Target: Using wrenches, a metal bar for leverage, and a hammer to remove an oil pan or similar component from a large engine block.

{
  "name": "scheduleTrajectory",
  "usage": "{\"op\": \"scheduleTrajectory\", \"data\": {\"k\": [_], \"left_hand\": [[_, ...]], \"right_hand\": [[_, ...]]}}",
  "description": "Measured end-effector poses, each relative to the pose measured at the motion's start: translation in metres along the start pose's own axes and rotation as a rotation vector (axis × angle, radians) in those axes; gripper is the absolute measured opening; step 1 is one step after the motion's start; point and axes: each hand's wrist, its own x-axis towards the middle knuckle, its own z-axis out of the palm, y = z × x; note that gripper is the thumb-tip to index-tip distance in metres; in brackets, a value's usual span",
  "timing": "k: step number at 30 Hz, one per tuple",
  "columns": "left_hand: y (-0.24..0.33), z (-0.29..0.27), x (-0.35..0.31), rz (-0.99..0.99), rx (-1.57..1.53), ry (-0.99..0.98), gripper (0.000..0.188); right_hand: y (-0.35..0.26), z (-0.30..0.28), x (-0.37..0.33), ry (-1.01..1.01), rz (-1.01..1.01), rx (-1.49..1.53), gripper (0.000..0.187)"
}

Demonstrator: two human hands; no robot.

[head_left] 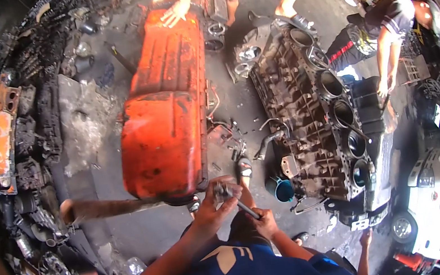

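Observation:
In front of my body, my left hand [217, 203] is closed around the bulky head of a steel hand tool; its exact kind is partly hidden by the fingers. My right hand [265, 223] grips the lower end of the tool's straight metal handle [249, 210]. Just beyond my hands lies a large orange oil pan [161, 146], its painted surface scuffed and greasy. Another person's hand [174, 15] rests spread on the pan's far end. To the right stands a grimy engine block [302, 119] with a row of open cylinder bores.
A long brown bar [111, 206] sticks out left of the pan's near end. Greasy engine parts [26, 138] pile along the left. A teal cup [282, 189] stands near the block. One co-worker [398, 19] bends at the right; a white vehicle [434, 202] is lower right.

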Motion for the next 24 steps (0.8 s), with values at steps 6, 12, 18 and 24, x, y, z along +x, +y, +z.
{"op": "scheduleTrajectory", "data": {"k": [6, 12, 18, 24], "left_hand": [[-0.214, -0.016, 0.115, -0.38, -0.023, 0.385, 0.021], [-0.247, -0.022, 0.208, -0.2, 1.041, 0.13, 0.022], [-0.352, -0.076, 0.204, -0.201, 1.019, 0.207, 0.022], [-0.426, -0.128, 0.195, -0.787, -0.653, 0.657, 0.041]], "right_hand": [[0.08, -0.02, 0.063, -0.265, 0.415, 0.063, 0.017], [0.242, -0.017, 0.168, 0.045, 0.323, -0.226, 0.048], [0.271, 0.051, 0.35, -0.13, 1.189, 1.312, 0.034], [0.415, 0.108, 0.374, 0.018, 1.036, 0.934, 0.022]]}}
